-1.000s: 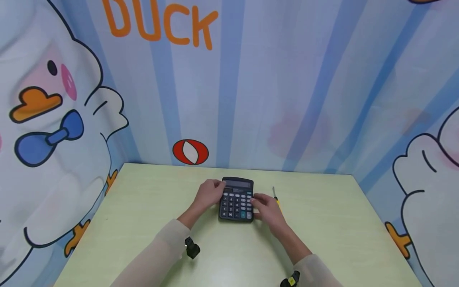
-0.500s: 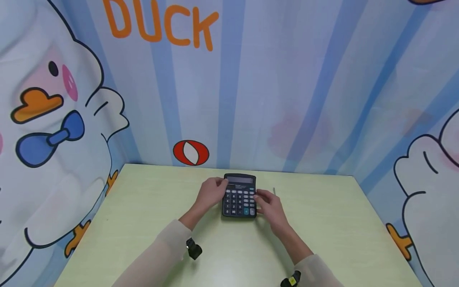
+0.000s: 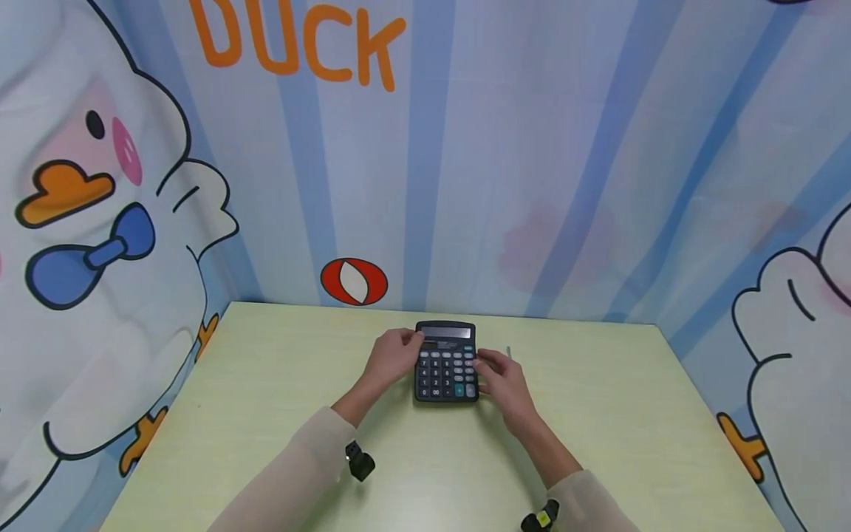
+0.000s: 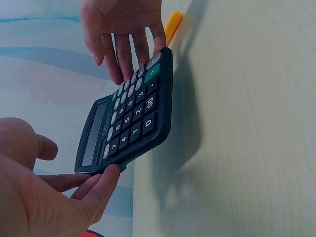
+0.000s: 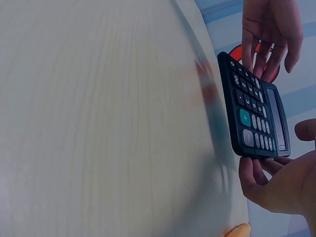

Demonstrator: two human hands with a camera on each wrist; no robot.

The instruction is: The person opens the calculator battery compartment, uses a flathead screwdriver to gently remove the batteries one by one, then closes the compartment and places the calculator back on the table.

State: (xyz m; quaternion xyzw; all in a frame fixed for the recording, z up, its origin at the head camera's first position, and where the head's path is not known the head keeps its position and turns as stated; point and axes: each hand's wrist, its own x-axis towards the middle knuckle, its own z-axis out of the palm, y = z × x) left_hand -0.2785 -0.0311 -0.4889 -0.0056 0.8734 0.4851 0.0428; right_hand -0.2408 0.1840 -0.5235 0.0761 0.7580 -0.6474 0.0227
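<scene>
A black desk calculator is held above the table between both hands, its keys and display facing the person. My left hand holds its left edge by the fingers. On the opposite edge are the fingers of my right hand. In the left wrist view, the fingers of the left hand meet the edge of the calculator, and the thumb stands off it. The right wrist view has the right fingers bent against its edge, thumb also apart. Part of the fingers is hidden behind the calculator.
Beyond the right hand, a thin metal shaft pokes out; its yellow handle shows in the left wrist view. The pale table ends at a blue striped cloth backdrop with duck pictures.
Both hands have shifted the calculator slightly away and to the right. The yellow handle, visible in the head view a second ago, is now covered by the right hand.
</scene>
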